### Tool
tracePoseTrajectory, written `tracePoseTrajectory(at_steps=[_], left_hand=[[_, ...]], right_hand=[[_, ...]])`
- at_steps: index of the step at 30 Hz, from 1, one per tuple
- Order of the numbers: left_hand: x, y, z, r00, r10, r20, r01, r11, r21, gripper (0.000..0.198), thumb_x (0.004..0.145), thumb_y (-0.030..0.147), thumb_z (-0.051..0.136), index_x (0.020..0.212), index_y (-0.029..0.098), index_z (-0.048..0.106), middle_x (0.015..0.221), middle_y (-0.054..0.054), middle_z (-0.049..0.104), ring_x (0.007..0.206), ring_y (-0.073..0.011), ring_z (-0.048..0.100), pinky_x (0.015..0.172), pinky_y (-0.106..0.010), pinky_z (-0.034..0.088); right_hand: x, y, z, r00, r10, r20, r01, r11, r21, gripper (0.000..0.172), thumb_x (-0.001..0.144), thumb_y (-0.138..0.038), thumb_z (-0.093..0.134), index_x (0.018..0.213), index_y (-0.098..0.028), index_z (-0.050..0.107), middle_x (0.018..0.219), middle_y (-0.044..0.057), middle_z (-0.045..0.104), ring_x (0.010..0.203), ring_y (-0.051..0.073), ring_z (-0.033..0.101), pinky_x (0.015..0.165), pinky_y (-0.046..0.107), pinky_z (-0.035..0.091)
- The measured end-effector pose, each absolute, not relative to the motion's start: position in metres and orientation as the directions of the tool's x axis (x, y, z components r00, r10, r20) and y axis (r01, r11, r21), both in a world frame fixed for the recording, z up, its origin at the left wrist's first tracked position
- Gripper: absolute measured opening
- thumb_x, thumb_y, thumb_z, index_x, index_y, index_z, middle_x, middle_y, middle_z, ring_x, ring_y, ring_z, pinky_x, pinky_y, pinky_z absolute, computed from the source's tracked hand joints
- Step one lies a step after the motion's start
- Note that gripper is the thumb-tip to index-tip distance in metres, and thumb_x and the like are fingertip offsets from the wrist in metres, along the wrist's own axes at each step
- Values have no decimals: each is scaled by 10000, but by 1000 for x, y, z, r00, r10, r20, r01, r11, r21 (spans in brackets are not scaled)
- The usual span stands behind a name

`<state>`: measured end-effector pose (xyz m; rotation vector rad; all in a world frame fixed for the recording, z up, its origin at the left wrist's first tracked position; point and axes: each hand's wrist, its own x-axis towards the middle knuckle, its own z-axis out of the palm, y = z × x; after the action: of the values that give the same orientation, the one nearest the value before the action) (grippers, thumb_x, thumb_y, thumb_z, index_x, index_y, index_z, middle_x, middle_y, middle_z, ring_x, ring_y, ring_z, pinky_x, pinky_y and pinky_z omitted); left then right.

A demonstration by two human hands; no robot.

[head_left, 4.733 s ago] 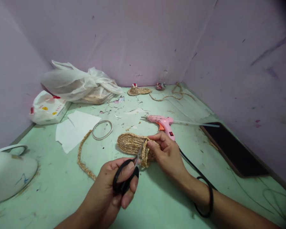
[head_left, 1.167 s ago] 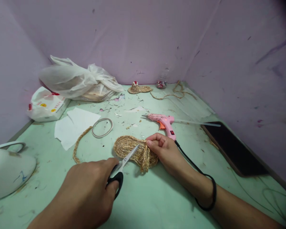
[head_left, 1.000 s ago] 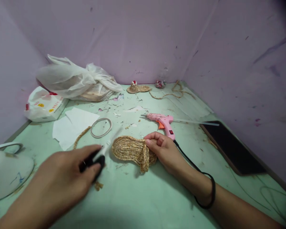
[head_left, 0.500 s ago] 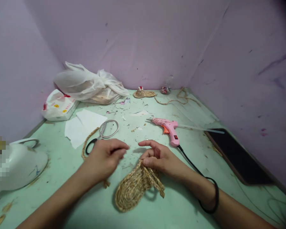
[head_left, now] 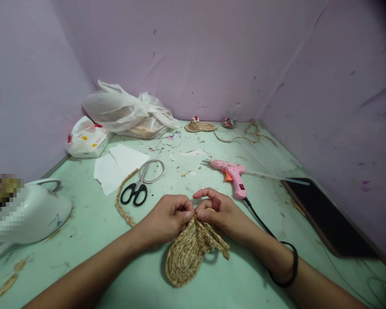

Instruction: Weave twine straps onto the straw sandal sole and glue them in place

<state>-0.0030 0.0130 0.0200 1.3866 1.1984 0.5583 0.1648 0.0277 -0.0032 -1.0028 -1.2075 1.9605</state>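
Note:
A small woven straw slipper [head_left: 185,259], with a strap of the same braid across it, hangs tilted just above the table in front of me. My right hand [head_left: 220,212] pinches its upper end between thumb and fingers, index finger partly raised. Close against it, my left hand [head_left: 173,216] is closed in a pinch at the same upper edge; whatever small bit lies between its fingertips is hidden. Beyond my left hand lie black-handled scissors [head_left: 135,192] and a braided straw cord [head_left: 119,199] that runs under my left forearm.
A pink glue gun [head_left: 230,171] with a clear stick lies right of centre, beside a dark tablet-like slab [head_left: 328,219]. At the back are a plastic bag [head_left: 131,109], a finished-looking straw slipper [head_left: 204,127] and a bead jar [head_left: 229,122]. A white watering-can-like vessel [head_left: 48,210] stands left.
My left hand has moved right and down onto the slipper's upper edge, beside my right hand, uncovering the scissors' handles. My right hand keeps its hold. The whole view has shifted slightly.

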Motion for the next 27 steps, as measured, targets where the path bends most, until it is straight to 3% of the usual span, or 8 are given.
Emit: tracePoseTrajectory(at_steps=[5, 11, 15, 19, 22, 27], left_hand=[[0, 8, 16, 294, 937, -190, 465, 33, 885, 138, 763, 201, 443, 630, 167, 458, 557, 52, 402, 548, -100, 362, 516, -223, 292], [4, -2, 17, 171, 968, -181, 610, 40, 792, 143, 770, 178, 406, 629, 186, 428, 542, 47, 397, 555, -122, 377, 520, -240, 282], [6, -4, 20, 82, 968, -239, 636, 134, 760, 143, 734, 155, 415, 594, 184, 421, 536, 35, 417, 560, -131, 392, 521, -246, 280], [7, 0, 21, 113, 887, -447, 424, 364, 830, 123, 623, 108, 443, 530, 181, 410, 476, 52, 368, 477, -102, 338, 468, -232, 245], [6, 3, 18, 150, 799, -583, 225, 547, 807, 101, 538, 79, 448, 502, 171, 429, 432, 59, 370, 425, -85, 327, 437, -226, 229], [1, 2, 17, 228, 800, -555, 42, 561, 827, 59, 593, 186, 540, 596, 128, 549, 466, 35, 462, 433, -82, 373, 443, -222, 255]], right_hand=[[164, 27, -3, -510, 826, -241, -130, -351, -927, 366, 632, -280, 718, 912, -171, 509, 579, -64, 575, 450, 58, 454, 456, 203, 317], [162, 25, -4, -475, 840, -263, -98, -348, -932, 331, 638, -272, 709, 881, -175, 507, 577, -60, 584, 457, 63, 472, 470, 206, 336], [159, 24, -4, -445, 850, -282, -116, -367, -923, 304, 628, -266, 711, 840, -182, 510, 548, -60, 594, 426, 66, 476, 453, 205, 338], [157, 20, -4, -420, 866, -271, -157, -363, -918, 278, 604, -252, 723, 788, -177, 528, 558, -35, 626, 469, 93, 538, 494, 234, 395], [156, 18, -3, -415, 880, -232, -159, -322, -933, 250, 596, -235, 726, 757, -174, 545, 570, -26, 630, 488, 93, 545, 504, 234, 396], [158, 22, -3, -371, 891, -263, -80, -312, -947, 216, 609, -251, 723, 734, -175, 564, 559, -43, 584, 478, 77, 506, 486, 220, 371]])
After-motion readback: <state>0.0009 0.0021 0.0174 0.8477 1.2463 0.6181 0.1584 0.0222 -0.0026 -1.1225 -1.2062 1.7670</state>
